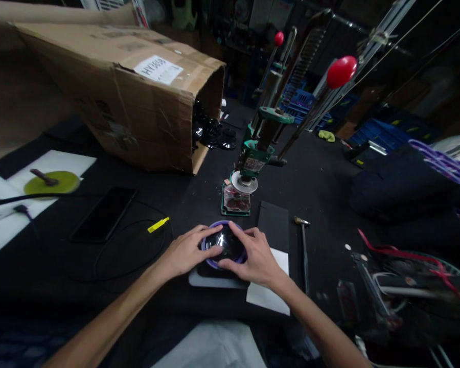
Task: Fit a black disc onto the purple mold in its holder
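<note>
ok so I've got the left hand [187, 251] and right hand [259, 256] both gripping one purple-rimmed black dome [227, 241], lower centre of frame. Also counting two red knobs [341, 72] upper right, one cardboard box [153, 120] upper left, one hammer [305, 250] lower right.

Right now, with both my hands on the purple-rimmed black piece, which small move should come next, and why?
I would perhaps press gently and evenly around the purple rim: your left hand and right hand hold it from opposite sides, so the pressure could be balanced. Whether the black dome sits fully level inside, I cannot tell.
</note>
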`<control>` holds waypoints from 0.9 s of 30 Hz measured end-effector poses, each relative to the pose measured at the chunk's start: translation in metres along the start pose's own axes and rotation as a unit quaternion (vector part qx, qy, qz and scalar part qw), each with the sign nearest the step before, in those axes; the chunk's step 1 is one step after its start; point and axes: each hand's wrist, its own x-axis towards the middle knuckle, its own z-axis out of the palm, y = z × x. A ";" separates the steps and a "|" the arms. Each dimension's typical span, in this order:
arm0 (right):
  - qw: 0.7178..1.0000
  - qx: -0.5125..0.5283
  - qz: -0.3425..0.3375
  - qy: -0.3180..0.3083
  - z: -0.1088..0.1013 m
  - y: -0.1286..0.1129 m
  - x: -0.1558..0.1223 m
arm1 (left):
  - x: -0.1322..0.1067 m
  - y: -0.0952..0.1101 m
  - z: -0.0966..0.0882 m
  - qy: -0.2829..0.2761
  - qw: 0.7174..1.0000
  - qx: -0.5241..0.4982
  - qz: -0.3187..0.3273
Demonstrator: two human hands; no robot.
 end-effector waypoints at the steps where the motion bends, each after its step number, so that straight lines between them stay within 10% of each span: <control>1: 1.000 0.000 -0.007 -0.024 -0.004 0.001 0.002 | 0.002 0.000 -0.003 -0.007 1.000 0.004 0.003; 8: 0.996 -0.067 0.028 -0.049 -0.008 -0.001 0.019 | 0.010 0.007 -0.010 -0.003 1.000 0.014 -0.008; 12: 0.995 0.061 0.075 -0.004 0.001 -0.001 0.007 | -0.007 0.008 0.000 0.036 0.999 -0.025 -0.003; 19: 0.899 0.347 0.201 0.177 0.050 0.009 -0.048 | -0.059 -0.012 0.047 0.130 0.982 -0.132 0.039; 23: 0.885 0.397 0.159 0.186 0.040 0.034 -0.028 | -0.030 0.003 0.052 0.165 0.983 -0.048 0.068; 27: 0.918 0.306 0.147 0.206 -0.016 0.052 0.017 | 0.034 0.009 0.044 0.210 0.975 -0.029 0.068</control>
